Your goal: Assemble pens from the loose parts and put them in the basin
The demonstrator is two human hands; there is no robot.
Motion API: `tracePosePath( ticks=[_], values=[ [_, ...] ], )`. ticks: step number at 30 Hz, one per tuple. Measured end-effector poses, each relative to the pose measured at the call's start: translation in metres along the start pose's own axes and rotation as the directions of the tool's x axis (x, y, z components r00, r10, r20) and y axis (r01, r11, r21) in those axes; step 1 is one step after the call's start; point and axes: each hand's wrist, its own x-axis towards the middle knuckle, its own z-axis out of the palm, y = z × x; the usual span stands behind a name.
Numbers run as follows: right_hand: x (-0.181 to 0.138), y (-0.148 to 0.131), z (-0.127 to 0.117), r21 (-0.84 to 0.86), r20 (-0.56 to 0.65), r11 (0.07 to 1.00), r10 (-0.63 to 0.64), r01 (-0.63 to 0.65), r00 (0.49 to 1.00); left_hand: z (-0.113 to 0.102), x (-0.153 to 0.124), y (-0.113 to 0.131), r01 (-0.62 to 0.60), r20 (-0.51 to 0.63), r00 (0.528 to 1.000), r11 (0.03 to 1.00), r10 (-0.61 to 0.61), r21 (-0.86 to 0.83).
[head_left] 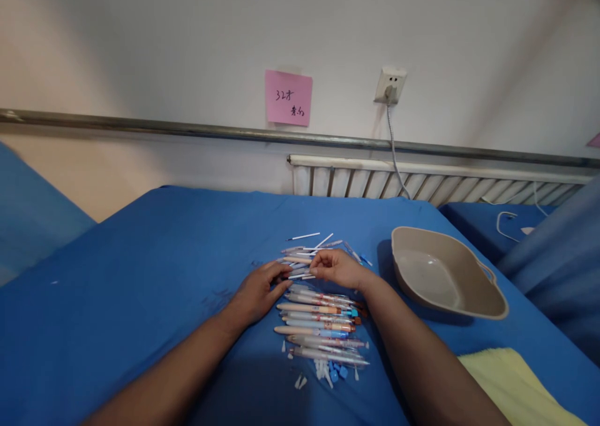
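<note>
My left hand [263, 290] is at the left end of a loose heap, its thumb and fingers closed around the tip of a thin white pen refill [297, 277]. From the right, my right hand [338, 268] pinches near the other end of the refill; its fingertips partly hide the contact. Around and beyond them lie more white refills [305, 236] and clear pen barrels [293, 250]. Closer to me, several pens [312, 308] with cream, clear and printed barrels lie side by side in a rough column. Below these are small white cone tips [323, 371] and blue caps [334, 375].
A beige plastic basin [445, 276] stands at the right on the blue-covered table [187, 238]. A yellow cloth [515, 382] lies at the lower right. Behind are a radiator [347, 179], a metal rail [210, 130], a plugged-in socket [390, 86] and a pink note [288, 98].
</note>
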Motion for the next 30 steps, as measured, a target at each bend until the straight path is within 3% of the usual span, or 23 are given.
tracePosePath(
  ticks=[5,20,27,30],
  values=[
    [0.001,0.003,-0.002,0.010,-0.032,1.000,-0.005,0.005,0.999,0.000,0.000,-0.006,0.043,-0.069,0.997,0.997,-0.039,0.059],
    [0.001,0.007,-0.007,0.009,-0.014,1.000,0.009,-0.008,1.000,-0.003,-0.001,0.004,0.017,0.021,1.000,1.000,-0.016,-0.023],
    [0.003,0.003,-0.011,-0.055,-0.140,0.998,-0.047,0.040,0.989,-0.009,-0.004,0.019,-0.164,0.191,0.966,0.984,0.176,-0.077],
    [0.003,0.001,-0.011,-0.037,-0.139,0.998,-0.056,0.052,0.989,-0.008,-0.005,0.021,-0.169,0.235,0.955,0.983,0.181,-0.070]
  ],
)
